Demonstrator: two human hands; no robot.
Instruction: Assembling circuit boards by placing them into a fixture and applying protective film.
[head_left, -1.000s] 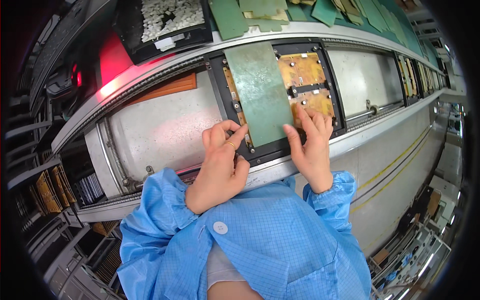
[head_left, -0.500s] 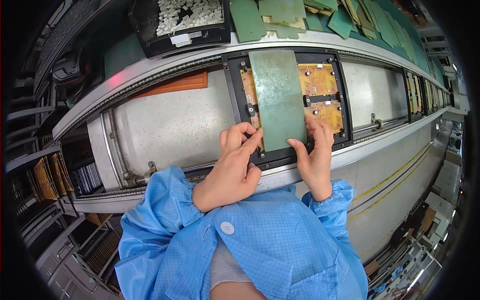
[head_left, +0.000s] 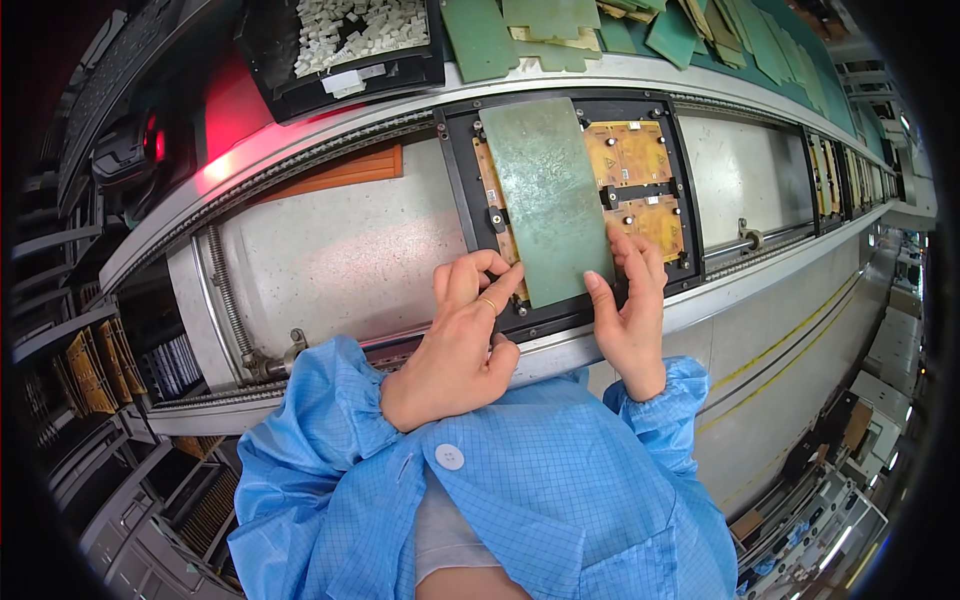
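A flat green rectangular sheet (head_left: 545,190) lies slantwise over the black carrier frame (head_left: 455,180), covering part of the orange circuit boards (head_left: 640,155) set in it. At the sheet's near left edge is my left hand (head_left: 455,335), fingers curled together with their tips against the edge. My right hand (head_left: 632,315) grips the near right side, its thumb on the sheet's face and its fingers along the edge. What lies beneath the sheet is hidden.
The carrier sits between two metal conveyor rails (head_left: 400,120). Beyond the far rail stand a black bin (head_left: 270,80) of small white parts and a pile of green sheets (head_left: 550,20). A dark device with a red light (head_left: 130,155) is at far left; an orange strip (head_left: 335,172) lies inside the conveyor.
The far end of the green sheet has swung a little to the left, so it slants more. Both hands stay at its near end. The red glow at left is stronger.
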